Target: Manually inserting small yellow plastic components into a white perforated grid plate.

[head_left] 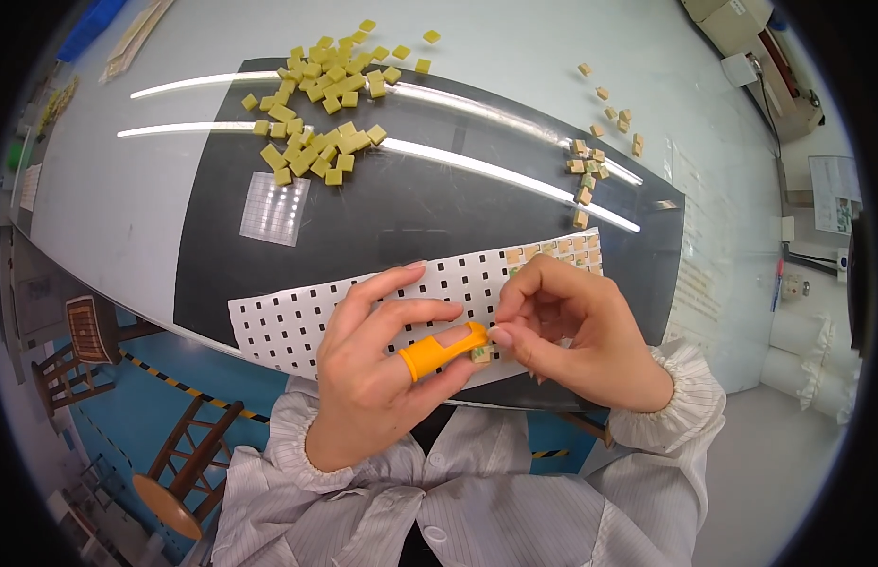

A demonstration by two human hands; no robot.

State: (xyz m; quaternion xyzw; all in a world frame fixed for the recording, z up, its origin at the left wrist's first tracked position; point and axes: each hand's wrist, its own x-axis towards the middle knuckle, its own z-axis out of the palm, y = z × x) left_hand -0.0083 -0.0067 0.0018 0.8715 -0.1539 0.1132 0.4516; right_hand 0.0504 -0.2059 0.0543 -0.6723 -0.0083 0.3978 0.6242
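My left hand [368, 364] is over a white sheet [297, 321] with rows of small dark square holes. An orange finger sleeve [429, 357] with an open window sits on its index finger. Between that finger's tip and the thumb is a small square tile [481, 355], pale with green; the other fingers are spread over the sheet. My right hand [580, 326] pinches with thumb and index finger right beside the sleeve's tip. Whatever lies in that pinch is too small to make out. Similar tiles [557, 253] cover the sheet's far right end.
Many olive-yellow square pieces [330, 80] lie scattered on the black mat [439, 198] and the grey table beyond. A clear gridded square [275, 210] lies near them. Loose tan tiles [582, 180] trail along the right. Wooden stools [184, 463] stand on the blue floor at left.
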